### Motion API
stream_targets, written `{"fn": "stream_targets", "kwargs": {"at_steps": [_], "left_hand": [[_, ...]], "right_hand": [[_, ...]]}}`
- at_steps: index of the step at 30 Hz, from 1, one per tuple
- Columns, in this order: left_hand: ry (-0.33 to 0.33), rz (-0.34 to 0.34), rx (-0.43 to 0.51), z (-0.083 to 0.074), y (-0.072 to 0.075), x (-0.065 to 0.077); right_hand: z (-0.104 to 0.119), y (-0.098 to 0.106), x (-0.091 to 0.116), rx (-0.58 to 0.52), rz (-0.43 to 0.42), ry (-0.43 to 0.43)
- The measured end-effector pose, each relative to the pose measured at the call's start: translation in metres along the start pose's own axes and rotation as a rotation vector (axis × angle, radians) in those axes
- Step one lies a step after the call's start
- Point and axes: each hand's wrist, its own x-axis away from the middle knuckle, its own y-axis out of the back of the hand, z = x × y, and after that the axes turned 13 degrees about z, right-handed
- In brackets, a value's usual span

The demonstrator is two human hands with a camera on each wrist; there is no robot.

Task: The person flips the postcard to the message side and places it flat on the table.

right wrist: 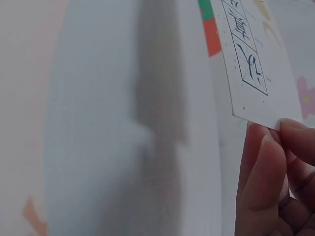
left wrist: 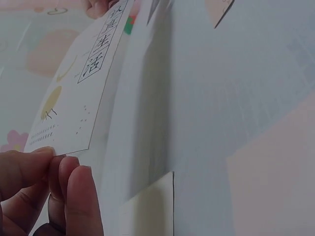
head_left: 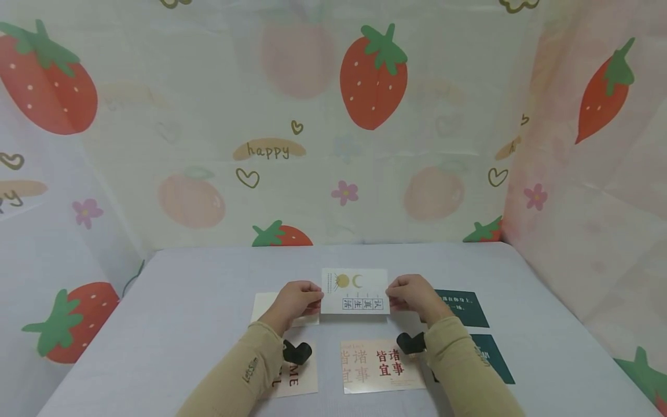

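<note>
Between both hands a white postcard (head_left: 355, 284) with a gold sun, a crescent moon and boxed Chinese characters is held up over the table. My left hand (head_left: 299, 301) pinches its left edge between thumb and fingers. At the opposite short edge, my right hand (head_left: 417, 295) pinches it the same way. In the left wrist view the postcard (left wrist: 74, 88) stands tilted above the tabletop, thumb on its printed face. The right wrist view shows the thumb and fingers at one corner of the postcard (right wrist: 256, 64), its shadow falling on the cloth.
Under the left forearm lie a cream card (head_left: 263, 302) and a card with red letters (head_left: 307, 370). A pink card with red characters (head_left: 383, 365) lies centre front. Two dark green cards (head_left: 469, 307) are at right, partly behind the right arm. Strawberry-print curtains (head_left: 312, 191) surround the white table (head_left: 198, 278).
</note>
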Motion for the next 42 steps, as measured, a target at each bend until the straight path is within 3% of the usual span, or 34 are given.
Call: {"fn": "stream_targets", "kwargs": {"at_steps": [19, 42], "left_hand": [[-0.022, 0.012, 0.032, -0.0049, 0.001, 0.0004], [-0.024, 0.041, 0.018, 0.0002, 0.0004, 0.0017]], "right_hand": [[-0.0034, 0.0058, 0.0023, 0.033, 0.013, 0.018], [-0.0046, 0.0073, 0.0039, -0.086, 0.065, 0.073]]}}
